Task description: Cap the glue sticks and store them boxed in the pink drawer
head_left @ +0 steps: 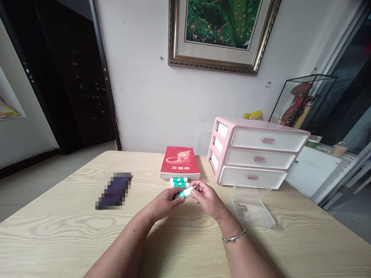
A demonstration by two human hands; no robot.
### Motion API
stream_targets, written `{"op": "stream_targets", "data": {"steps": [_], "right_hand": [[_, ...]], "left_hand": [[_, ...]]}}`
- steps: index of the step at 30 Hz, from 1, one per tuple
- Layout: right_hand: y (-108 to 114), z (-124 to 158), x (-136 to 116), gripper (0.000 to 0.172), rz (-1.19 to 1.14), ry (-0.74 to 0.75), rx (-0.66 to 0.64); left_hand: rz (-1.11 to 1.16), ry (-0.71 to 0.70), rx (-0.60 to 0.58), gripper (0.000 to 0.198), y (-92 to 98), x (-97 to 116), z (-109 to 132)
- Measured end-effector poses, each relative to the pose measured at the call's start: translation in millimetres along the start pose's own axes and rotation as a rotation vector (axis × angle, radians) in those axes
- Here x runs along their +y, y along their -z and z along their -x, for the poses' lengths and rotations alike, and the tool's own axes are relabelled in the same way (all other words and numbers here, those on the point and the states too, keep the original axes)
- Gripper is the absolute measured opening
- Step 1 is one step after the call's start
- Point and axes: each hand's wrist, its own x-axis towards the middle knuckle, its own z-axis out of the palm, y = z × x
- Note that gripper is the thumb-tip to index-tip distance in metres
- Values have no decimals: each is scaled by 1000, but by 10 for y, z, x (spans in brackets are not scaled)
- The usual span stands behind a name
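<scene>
The fingers (197, 190) of the left hand (164, 204) and right hand (208, 199) clench a glue stick (184, 192) between them.

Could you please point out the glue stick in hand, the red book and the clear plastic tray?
Glue stick (184, 192): head view, on its white barrel.
Red book (179, 159): head view, on its front cover.
Clear plastic tray (260, 223): head view, on its front rim.

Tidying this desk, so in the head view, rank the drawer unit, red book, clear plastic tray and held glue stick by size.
1. Pink-and-white drawer unit
2. Red book and clear plastic tray: they look alike, and the tray sits nearer the camera, so unsure.
3. Glue stick, smallest.
</scene>
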Motion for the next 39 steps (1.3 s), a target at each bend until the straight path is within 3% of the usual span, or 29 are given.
{"op": "stream_targets", "data": {"steps": [17,30,39], "right_hand": [[-29,17,48,34,47,0,-15],[-39,64,-60,36,109,19,-57],[-55,30,15,37,153,-122,-35]], "left_hand": [[70,45,-66,41,25,14,22],[126,54,-89,46,48,-12,35],[-13,-2,-47,42,34,12,24]]}}
